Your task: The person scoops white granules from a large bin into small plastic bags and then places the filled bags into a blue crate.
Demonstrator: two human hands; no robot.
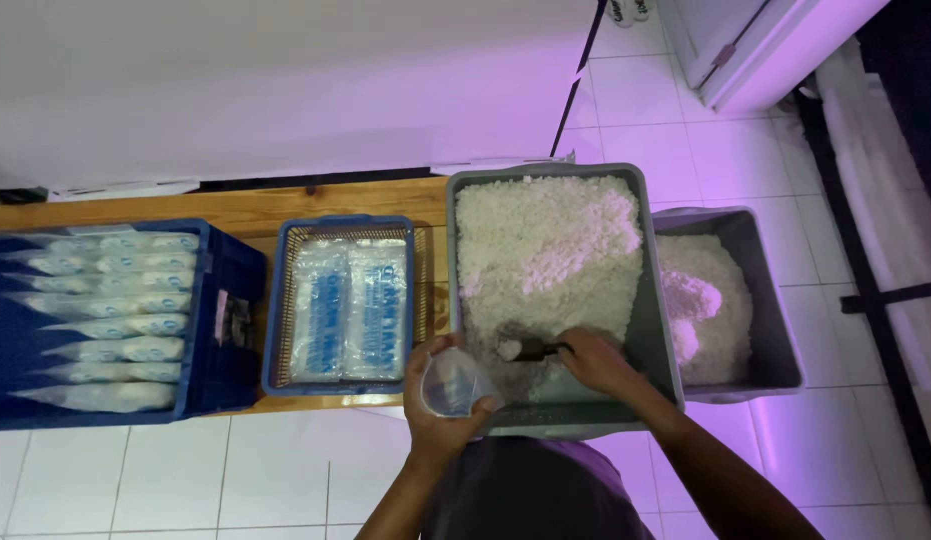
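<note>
My left hand (pixel 437 410) holds a clear plastic bag (pixel 455 382) open at the near left corner of a grey tub (pixel 655 330). The tub is filled with white grainy material (pixel 545 245). My right hand (pixel 597 362) grips a small dark scoop (pixel 530 350) inside the tub, low near its front wall. The scoop carries a little white material and points left toward the bag.
A second grey tub (pixel 775 330) with more white material stands to the right. A blue basket (pixel 278 320) with flat empty bags sits left of the tubs. A blue crate (pixel 225 310) at far left holds several filled bags. All rest on a wooden bench (pixel 245 205) above white floor tiles.
</note>
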